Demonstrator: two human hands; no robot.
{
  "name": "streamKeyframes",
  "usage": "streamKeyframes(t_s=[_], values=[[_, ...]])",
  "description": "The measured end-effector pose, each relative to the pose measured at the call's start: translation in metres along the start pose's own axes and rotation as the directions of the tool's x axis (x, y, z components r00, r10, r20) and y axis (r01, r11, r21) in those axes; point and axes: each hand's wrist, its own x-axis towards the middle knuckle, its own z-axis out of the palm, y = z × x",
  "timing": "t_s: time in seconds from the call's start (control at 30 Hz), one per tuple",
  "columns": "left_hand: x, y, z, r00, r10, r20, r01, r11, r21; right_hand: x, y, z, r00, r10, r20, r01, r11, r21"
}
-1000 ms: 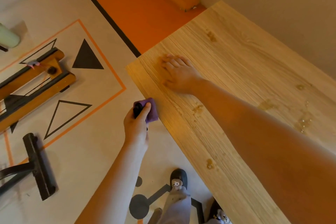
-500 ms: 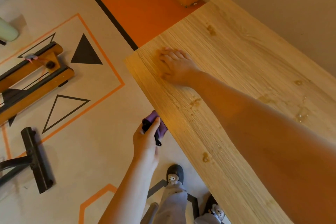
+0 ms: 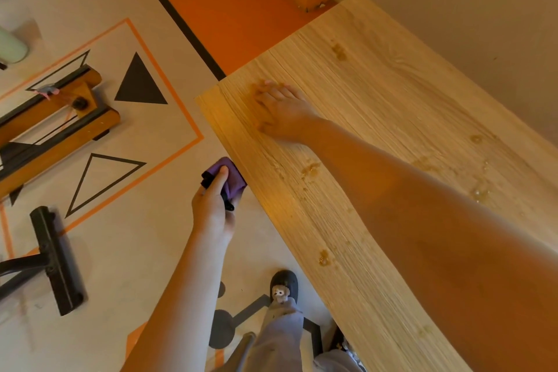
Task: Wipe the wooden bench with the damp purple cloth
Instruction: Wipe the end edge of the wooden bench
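At centre frame, left hand grips the bunched purple cloth, judged soft, light and limp; best held wadded. Right hand rests flat on the wooden bench.

Right hand and forearm bar the wooden bench; wallside strip free.

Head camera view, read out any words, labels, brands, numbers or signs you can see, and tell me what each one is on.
There is no readable text anywhere.
The wooden bench shows only grain and blotches. The purple cloth gripped in the left hand is plain. The floor carries triangles and lines, not letters.
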Motion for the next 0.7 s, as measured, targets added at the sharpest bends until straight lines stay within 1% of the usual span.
streamKeyframes(t_s=[0.1,0.2,0.27,0.33,0.37,0.47,0.5,0.6,0.7], values=[[-0.003,-0.005,-0.009,1.000,0.024,0.013,-0.024,0.998,-0.049,0.000,-0.001,0.002,1.000,-0.003,0.001,0.003,1.000,0.001],[-0.009,-0.011,-0.008,0.997,0.033,0.066,-0.039,0.995,0.088,0.001,0.000,0.001,1.000,0.005,0.006,-0.005,1.000,-0.005],[-0.014,-0.018,-0.008,0.998,0.011,0.061,-0.021,0.987,0.160,0.000,0.000,0.000,1.000,0.007,0.030,-0.007,1.000,0.007],[-0.025,-0.029,-0.013,0.997,-0.032,0.068,0.020,0.985,0.173,-0.006,-0.001,-0.005,1.000,-0.006,0.031,0.003,0.997,0.080],[-0.032,-0.036,-0.016,0.996,-0.054,0.074,0.041,0.986,0.164,-0.014,-0.001,-0.008,1.000,-0.013,-0.004,0.013,0.990,0.138],[-0.057,-0.054,-0.025,0.993,-0.095,0.071,0.085,0.988,0.132,-0.065,0.006,-0.019,0.979,0.026,-0.204,0.040,0.948,0.315],[-0.065,-0.060,-0.027,0.992,-0.102,0.068,0.093,0.987,0.128,-0.089,0.010,-0.021,0.971,0.045,-0.234,0.045,0.929,0.367],[-0.085,-0.071,-0.030,0.989,-0.138,0.060,0.128,0.982,0.136,-0.170,0.015,-0.014,0.961,0.052,-0.271,0.075,0.896,0.438],[-0.100,-0.079,-0.033,0.988,-0.146,0.059,0.135,0.979,0.154,-0.245,-0.004,0.005,0.961,0.034,-0.274,0.084,0.910,0.405]])
